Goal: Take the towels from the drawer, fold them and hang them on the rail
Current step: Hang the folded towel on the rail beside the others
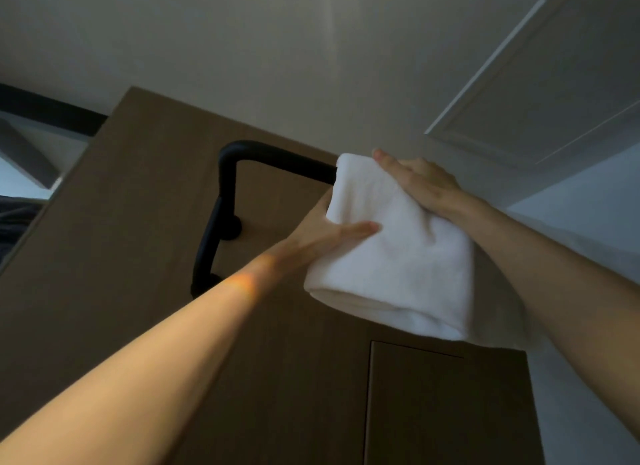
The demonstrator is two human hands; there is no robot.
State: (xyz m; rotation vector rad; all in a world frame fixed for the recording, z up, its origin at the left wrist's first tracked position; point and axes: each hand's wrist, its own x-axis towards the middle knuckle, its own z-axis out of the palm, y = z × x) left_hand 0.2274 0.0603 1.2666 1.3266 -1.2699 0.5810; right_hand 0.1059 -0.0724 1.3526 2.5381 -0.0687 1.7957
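Note:
A folded white towel [398,257] hangs over the black rail [273,158], which is fixed to a brown wooden panel [138,205]. My left hand [332,232] holds the towel's left edge, thumb lying across the front and fingers hidden behind the cloth. My right hand [419,177] lies flat on the towel's upper right part, fingers straight and reaching toward the top of the rail. The rail's right end is hidden by the towel. No drawer is in view.
The rail bends down at its left end to two round mounts [230,227] on the panel. A cabinet door [443,405] sits lower right. A white wall and ceiling with a framed hatch [554,84] are above and to the right.

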